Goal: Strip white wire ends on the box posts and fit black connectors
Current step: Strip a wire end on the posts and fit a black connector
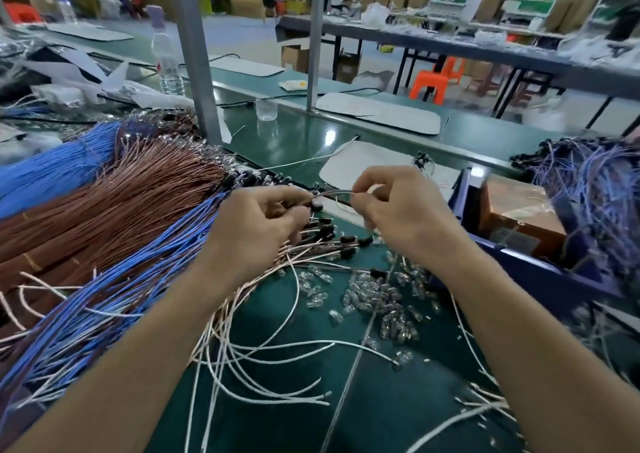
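Your left hand (266,222) and right hand (398,210) each pinch the wire (334,192), steadying it between them. Connectors (347,240) lie just beneath, probably for easy reach.

Blue wires (52,165), brown bundle (138,189), white wires (263,366), black connectors (346,239), green bench (294,133); stool (433,78) prob. orange.

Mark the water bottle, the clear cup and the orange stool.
water bottle (169,77): head view, on its clear lower body.
clear cup (266,110): head view, on its side wall.
orange stool (430,80): head view, on its seat's front edge.
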`<state>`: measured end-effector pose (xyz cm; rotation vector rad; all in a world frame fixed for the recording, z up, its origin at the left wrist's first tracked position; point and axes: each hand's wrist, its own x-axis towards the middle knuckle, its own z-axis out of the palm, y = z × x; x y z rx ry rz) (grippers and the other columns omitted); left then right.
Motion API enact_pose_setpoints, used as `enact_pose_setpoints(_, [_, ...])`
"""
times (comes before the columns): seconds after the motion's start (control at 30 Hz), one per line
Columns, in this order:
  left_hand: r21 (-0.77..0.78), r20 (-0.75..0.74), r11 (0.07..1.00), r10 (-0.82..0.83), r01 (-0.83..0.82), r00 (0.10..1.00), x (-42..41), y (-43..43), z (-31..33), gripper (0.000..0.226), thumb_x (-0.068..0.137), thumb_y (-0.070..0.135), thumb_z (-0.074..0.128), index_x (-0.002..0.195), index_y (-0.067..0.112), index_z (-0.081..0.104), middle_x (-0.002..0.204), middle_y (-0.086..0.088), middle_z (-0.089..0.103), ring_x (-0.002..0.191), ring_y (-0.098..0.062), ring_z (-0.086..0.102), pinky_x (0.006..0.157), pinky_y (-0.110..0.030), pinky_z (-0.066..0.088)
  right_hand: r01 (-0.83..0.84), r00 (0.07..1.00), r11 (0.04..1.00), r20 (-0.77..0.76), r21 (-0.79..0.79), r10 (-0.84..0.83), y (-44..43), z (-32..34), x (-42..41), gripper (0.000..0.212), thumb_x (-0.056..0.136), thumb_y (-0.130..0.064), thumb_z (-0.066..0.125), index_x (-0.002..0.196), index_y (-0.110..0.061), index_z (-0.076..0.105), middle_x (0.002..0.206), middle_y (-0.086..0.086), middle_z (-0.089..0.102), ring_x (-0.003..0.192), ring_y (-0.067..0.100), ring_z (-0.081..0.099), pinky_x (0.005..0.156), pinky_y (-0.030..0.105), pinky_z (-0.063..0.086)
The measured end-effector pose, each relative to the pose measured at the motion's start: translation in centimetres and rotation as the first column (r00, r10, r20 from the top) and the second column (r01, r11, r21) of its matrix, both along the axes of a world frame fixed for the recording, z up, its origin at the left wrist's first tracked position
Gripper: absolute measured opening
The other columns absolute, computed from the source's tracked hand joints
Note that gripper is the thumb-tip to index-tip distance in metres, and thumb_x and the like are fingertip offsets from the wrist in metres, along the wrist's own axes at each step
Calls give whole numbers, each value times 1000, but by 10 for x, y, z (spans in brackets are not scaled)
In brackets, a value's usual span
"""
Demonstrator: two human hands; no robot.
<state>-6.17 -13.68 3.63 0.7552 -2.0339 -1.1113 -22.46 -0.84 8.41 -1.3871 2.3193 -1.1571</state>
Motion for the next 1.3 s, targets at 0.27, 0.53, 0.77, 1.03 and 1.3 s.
enact_pose_setpoints(0.27, [114,-43,962,-246,249,968,-25,36,28,16,89,16,79,84,31,82,61,-3,72,52,-9,59,52,-20,46,135,989,987,40,87,-139,123,7,-16,18,96,-25,69,79,-30,73,58,-7,67,42,2,46,43,18,36])
enact_pose_setpoints(0.53, [-62,-69,845,-535,532,842,-92,133,-1,10,85,28,76,86,37,81,64,9,72,49,2,54,49,-10,39,111,992,955,25,275,-122,200,32,-38,22,91,-33,71,106,-48,66,72,-8,73,43,4,51,41,16,39])
enact_pose_setpoints(0.77, [-564,-158,795,-370,224,915,-126,169,-49,19,95,29,66,105,21,79,96,13,77,88,0,68,84,-5,45,277,957,862,-203,424,-207,210,19,-60,16,90,-38,72,74,-38,75,52,-20,58,51,-3,53,43,9,37])
enact_pose_setpoints(1.03, [-707,-122,692,-326,149,938,-121,161,-70,12,94,24,71,96,18,81,91,9,77,85,-2,65,82,-20,51,191,981,834,-120,517,-151,214,2,-67,24,90,-32,66,68,-28,73,61,-9,69,48,1,54,40,8,35])
enact_pose_setpoints(1.3, [-689,-149,715,-304,122,941,-121,165,-68,20,98,28,66,105,18,81,91,9,76,83,-3,61,84,-14,44,193,981,891,-70,410,-180,212,7,-66,26,93,-32,61,71,-27,74,50,-7,61,42,4,51,40,12,36])
